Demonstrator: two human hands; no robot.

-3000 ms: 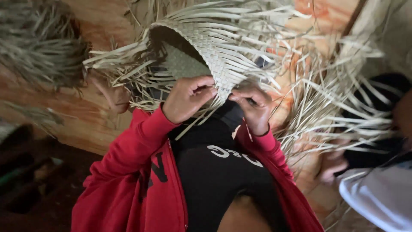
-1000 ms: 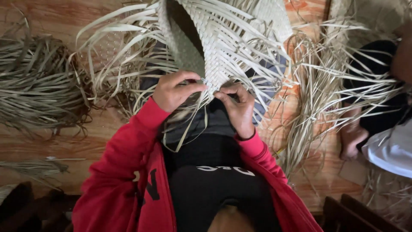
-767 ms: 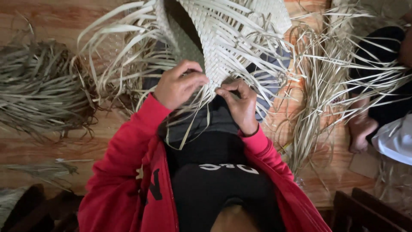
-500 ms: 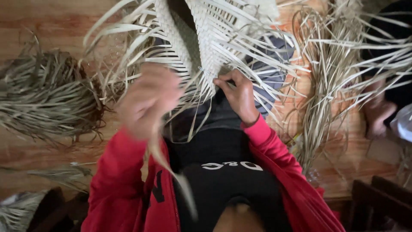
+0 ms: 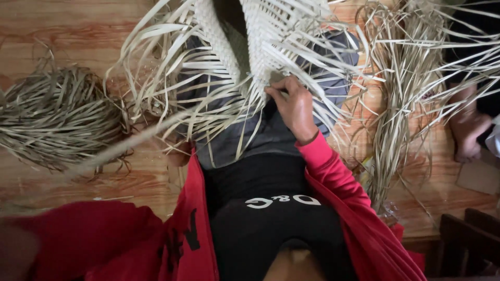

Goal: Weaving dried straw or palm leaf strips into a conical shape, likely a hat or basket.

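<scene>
Pinching a pale strip at the woven basket's [image 5: 260, 47] edge, the right hand [image 5: 294, 106] held it over the lap. The left hand [image 5: 15, 255], blurred at the lower-left corner, pulled a long strand [image 5: 130, 143]; its grip couldn't be told. Keeping that strand taut seemed wise.

Pale cream woven basket [image 5: 271, 47] in a checked plait; loose strips [image 5: 401, 104] straw-beige; the bundle [image 5: 57, 119] duller olive-tan; red jacket sleeve [image 5: 333, 171]; reddish-brown wood-grain floor [image 5: 62, 26].
</scene>
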